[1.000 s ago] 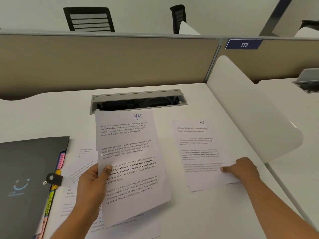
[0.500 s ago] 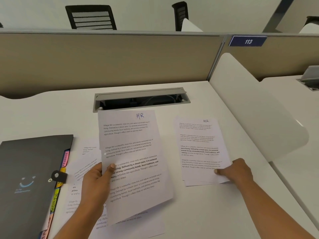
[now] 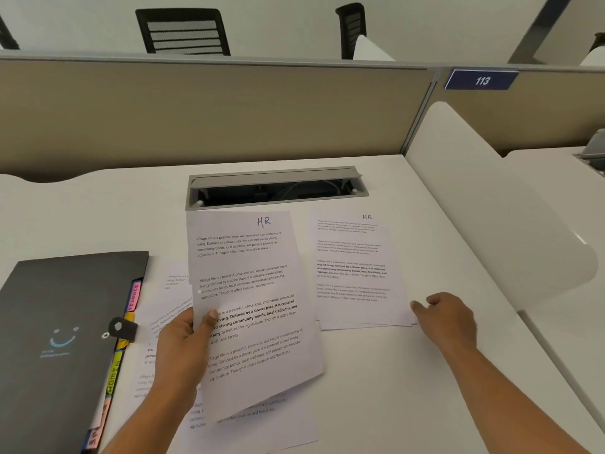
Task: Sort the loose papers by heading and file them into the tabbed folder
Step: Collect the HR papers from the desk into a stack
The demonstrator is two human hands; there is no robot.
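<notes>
My left hand [image 3: 183, 348] pinches the left edge of a white sheet headed "HR" [image 3: 252, 309] and holds it tilted above the desk. Under it lie more loose printed papers [image 3: 170, 309], partly hidden by the sheet and my arm. To the right, a small pile of "HR" sheets [image 3: 357, 270] lies flat. My right hand [image 3: 448, 316] rests at that pile's lower right corner, fingers loosely curled and touching its edge, holding nothing. The black tabbed folder [image 3: 59, 329] lies closed at the left, with coloured tabs [image 3: 131, 299] along its right edge.
The white desk [image 3: 376, 388] has an open grey cable hatch [image 3: 278, 188] just beyond the papers. A beige partition [image 3: 212, 113] closes the back, and a white curved divider [image 3: 484, 204] runs along the right. Black chairs [image 3: 183, 31] stand behind the partition.
My right hand slid the HR pile a little and moved from on top of its lower part to its right corner. The left hand keeps the HR sheet held up.
</notes>
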